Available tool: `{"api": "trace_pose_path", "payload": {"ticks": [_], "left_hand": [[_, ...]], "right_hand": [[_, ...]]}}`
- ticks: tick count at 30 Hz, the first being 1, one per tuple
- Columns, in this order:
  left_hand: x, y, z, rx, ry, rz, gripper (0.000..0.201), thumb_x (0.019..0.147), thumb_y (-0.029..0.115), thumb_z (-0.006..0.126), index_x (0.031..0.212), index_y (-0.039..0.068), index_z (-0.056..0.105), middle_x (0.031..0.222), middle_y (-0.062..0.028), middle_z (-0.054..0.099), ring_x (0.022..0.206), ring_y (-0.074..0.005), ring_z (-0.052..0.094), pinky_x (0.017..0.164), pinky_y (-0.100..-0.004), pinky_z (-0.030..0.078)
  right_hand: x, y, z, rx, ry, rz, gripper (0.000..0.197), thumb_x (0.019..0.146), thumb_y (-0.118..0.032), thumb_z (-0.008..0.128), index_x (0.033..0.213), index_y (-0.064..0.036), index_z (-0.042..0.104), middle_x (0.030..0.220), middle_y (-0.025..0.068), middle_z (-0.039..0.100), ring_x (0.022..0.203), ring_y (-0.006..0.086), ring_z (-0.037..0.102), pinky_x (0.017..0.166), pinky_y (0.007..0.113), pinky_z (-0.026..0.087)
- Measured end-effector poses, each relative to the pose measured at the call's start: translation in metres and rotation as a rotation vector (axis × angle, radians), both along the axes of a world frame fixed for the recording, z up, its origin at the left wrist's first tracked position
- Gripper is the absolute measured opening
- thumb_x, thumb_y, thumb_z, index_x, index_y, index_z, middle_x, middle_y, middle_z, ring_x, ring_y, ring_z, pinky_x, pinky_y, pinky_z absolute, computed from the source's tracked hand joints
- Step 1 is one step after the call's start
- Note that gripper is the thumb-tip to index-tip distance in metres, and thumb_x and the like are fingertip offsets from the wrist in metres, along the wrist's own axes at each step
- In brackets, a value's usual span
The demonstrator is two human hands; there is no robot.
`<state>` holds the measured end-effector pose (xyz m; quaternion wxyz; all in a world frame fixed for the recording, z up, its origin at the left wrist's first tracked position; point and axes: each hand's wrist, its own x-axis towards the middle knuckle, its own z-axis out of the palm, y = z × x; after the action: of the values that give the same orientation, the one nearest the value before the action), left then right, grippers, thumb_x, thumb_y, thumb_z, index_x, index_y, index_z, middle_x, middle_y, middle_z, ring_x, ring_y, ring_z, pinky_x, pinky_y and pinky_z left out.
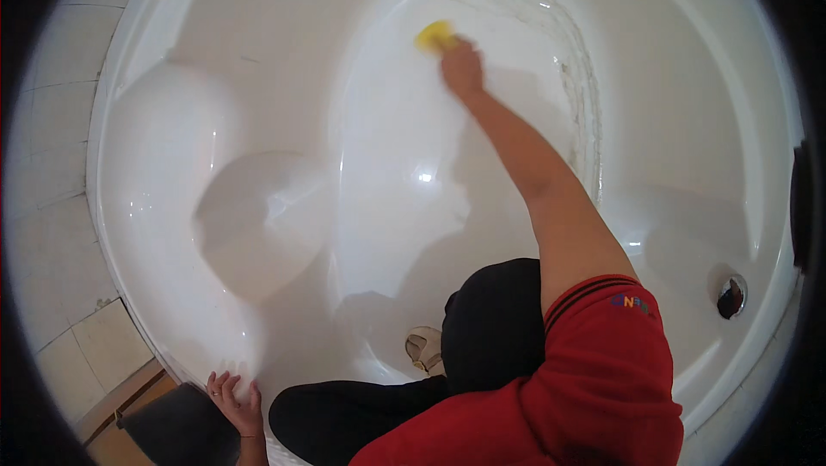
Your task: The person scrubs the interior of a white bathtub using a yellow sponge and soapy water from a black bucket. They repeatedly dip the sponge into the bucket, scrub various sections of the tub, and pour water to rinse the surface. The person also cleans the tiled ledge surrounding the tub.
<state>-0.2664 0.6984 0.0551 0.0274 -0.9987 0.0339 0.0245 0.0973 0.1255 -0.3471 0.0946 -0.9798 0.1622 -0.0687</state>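
Red short-sleeved top [594, 380], black-striped cuff [587, 296], multicoloured lettering [632, 302], black trousers [495, 320]

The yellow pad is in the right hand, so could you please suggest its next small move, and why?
Perhaps move the yellow pad rightward with the right hand, since dark streaks line the curve in the bathtub there.

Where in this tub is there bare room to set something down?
The tub floor lies bare left of the right forearm, between the blurred yellow pad and the black trousers. The bulging left side is also bare beyond the left hand. Crowded: the picture's bottom, with trousers, shoe, red shirt.
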Motion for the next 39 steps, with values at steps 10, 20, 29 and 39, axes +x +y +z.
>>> {"api": "trace_pose_path", "payload": {"ticks": [10, 20, 29, 39], "left_hand": [[-0.005, 0.003, 0.008, 0.053, 0.001, 0.003, 0.033, 0.069, 0.009, 0.075, 0.097, 0.008, 0.058, 0.112, -0.0128, 0.056, 0.122, -0.041, 0.043, 0.102, -0.0552, 0.034], [-0.003, -0.002, 0.007, 0.059, -0.023, 0.005, 0.033, 0.071, 0.009, 0.075, 0.099, 0.007, 0.058, 0.112, -0.0133, 0.057, 0.121, -0.0405, 0.045, 0.101, -0.0529, 0.036], [-0.002, -0.001, 0.005, 0.052, -0.012, 0.001, 0.034, 0.07, 0.007, 0.075, 0.101, 0.006, 0.059, 0.111, -0.0133, 0.059, 0.12, -0.0401, 0.046, 0.102, -0.0516, 0.035], [0.0, 0.0, 0.003, 0.075, 0.008, -0.01, 0.03, 0.074, 0.005, 0.074, 0.101, 0.005, 0.06, 0.115, -0.0131, 0.058, 0.123, -0.0385, 0.046, 0.101, -0.0493, 0.038]], "right_hand": [[0.064, -0.038, 0.032, 0.073, -0.238, -0.402, 0.036, 0.089, -0.015, 0.048, 0.122, -0.0221, 0.06, 0.112, 0.0104, 0.058, 0.107, 0.0261, 0.054, 0.086, 0.044, 0.045], [-0.09, 0.183, 0.027, 0.319, -0.02, 1.017, 0.037, 0.085, -0.009, 0.047, 0.116, -0.0213, 0.064, 0.109, 0.0081, 0.06, 0.104, 0.0243, 0.055, 0.089, 0.042, 0.043], [-0.009, 0.018, 0.028, -0.11, -0.624, 0.172, 0.017, 0.086, -0.012, 0.051, 0.1, -0.0105, 0.061, 0.088, 0.0059, 0.059, 0.084, 0.028, 0.056, 0.067, 0.047, 0.043], [-0.316, 0.118, 0.033, 0.509, 0.03, 1.504, 0.033, 0.088, -0.015, 0.052, 0.118, -0.0232, 0.063, 0.116, 0.009, 0.058, 0.108, 0.0257, 0.054, 0.089, 0.042, 0.042]]}}
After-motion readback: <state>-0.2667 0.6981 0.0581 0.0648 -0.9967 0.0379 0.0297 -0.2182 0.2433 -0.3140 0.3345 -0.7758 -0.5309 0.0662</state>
